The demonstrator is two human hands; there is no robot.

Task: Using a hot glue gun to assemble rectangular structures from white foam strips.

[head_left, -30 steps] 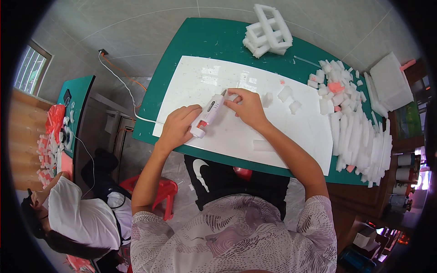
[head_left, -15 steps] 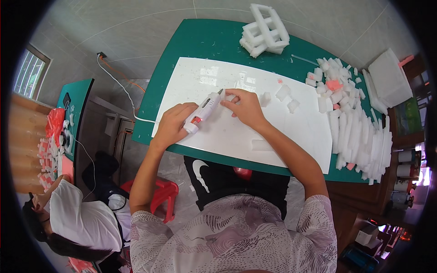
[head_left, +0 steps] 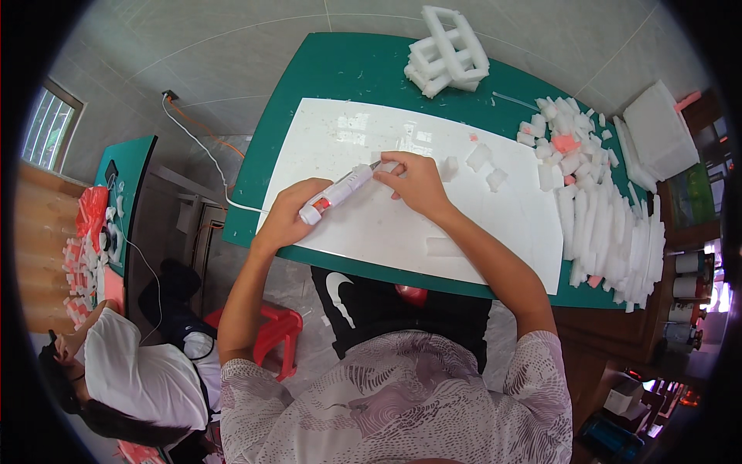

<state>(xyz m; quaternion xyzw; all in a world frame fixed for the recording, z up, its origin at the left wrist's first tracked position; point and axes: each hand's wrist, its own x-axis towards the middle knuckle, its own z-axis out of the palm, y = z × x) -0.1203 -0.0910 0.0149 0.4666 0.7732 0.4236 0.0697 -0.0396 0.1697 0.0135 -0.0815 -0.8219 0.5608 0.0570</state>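
Wrapped around a white glue gun point(head_left: 348, 188) with a red-orange trigger area, my left hand point(head_left: 286, 215) holds it low over the white board point(head_left: 363, 236). Its nozzle points up and right, right beside the fingertips of my right hand point(head_left: 418, 184). Those fingers pinch a small white foam piece point(head_left: 396, 168), mostly hidden by the fingers. Just right of that hand stands a small foam block point(head_left: 449, 168), with two more foam chunks point(head_left: 487, 166) farther right. Close to my right forearm lies a foam strip point(head_left: 443, 247).
A foam lattice structure point(head_left: 448, 58) stands at the green table's far edge. Foam scraps point(head_left: 568, 143) and long foam sticks point(head_left: 607, 236) are heaped at the right. The white cord point(head_left: 209, 147) runs to a wall socket. At lower left, another person point(head_left: 139, 363) sits near a red stool point(head_left: 278, 332).
The glue gun has tilted lower, its rear end shifting left and up with my left hand. My right hand stays almost in place.
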